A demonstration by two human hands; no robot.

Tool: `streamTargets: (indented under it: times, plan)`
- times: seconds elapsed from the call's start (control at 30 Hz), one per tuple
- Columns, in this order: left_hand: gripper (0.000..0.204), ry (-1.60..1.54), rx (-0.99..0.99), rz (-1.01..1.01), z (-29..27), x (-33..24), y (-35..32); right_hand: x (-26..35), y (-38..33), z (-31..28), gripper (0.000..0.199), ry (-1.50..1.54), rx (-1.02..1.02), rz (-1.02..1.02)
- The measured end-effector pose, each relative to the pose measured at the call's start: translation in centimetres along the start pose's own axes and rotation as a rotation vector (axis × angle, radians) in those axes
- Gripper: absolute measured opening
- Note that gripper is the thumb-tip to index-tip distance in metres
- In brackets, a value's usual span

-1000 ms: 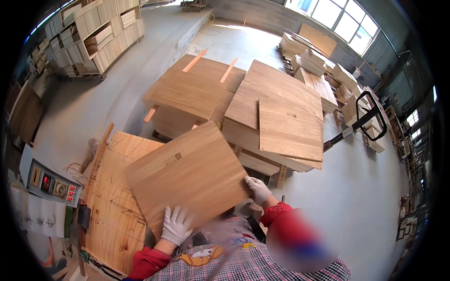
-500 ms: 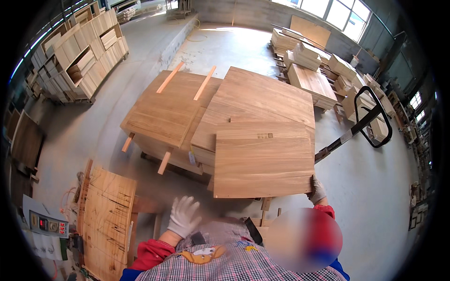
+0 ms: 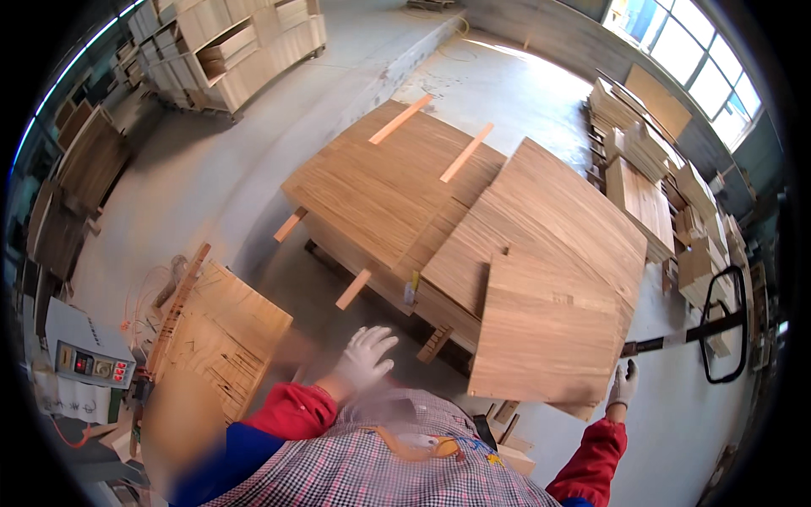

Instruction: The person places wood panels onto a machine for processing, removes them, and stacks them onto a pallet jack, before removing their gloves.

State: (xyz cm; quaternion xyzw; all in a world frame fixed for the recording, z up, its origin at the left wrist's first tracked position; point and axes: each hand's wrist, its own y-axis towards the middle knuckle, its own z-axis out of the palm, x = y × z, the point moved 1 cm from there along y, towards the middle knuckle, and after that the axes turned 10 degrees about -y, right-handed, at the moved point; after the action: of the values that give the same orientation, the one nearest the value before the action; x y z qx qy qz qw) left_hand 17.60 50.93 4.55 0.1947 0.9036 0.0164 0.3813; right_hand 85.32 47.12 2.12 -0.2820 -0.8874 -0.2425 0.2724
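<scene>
A rectangular wooden panel (image 3: 545, 338) lies tilted over the near right part of a larger wooden board (image 3: 549, 203) on a stack. My right hand (image 3: 623, 384), in a whitish glove with dark fingertips, is beside the panel's near right edge. Its fingers point up and look apart; whether they touch the edge is hard to tell. My left hand (image 3: 365, 362), in a white glove, is raised before my checked apron (image 3: 380, 465) with its fingers spread. Nothing is in it.
Left of the larger board stands another board stack (image 3: 380, 186) with wooden strips (image 3: 467, 152) sticking out. A pallet jack handle (image 3: 718, 325) rises at right. Near left are a scarred wooden bench (image 3: 236, 329) and a control box (image 3: 93, 359). Panel piles (image 3: 642, 194) line the right wall.
My view has turned, so the stacks sit further right. The panel's near right corner, which my right hand gripped before, now looks free of its fingers. My left hand stays spread.
</scene>
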Motion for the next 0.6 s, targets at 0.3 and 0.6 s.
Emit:
streamTargets:
  times: [0.3, 0.6]
  plan:
    - [0.049, 0.095, -0.035, -0.365, -9.2, 21.7, 12.2, 38.0, -11.6, 18.6, 0.021, 0.215, 0.531, -0.329]
    - [0.064, 0.201, -0.115, -0.866, -17.7, 39.6, 21.9, 41.5, -19.1, 43.1, 0.057, 0.165, 1.062, 0.304]
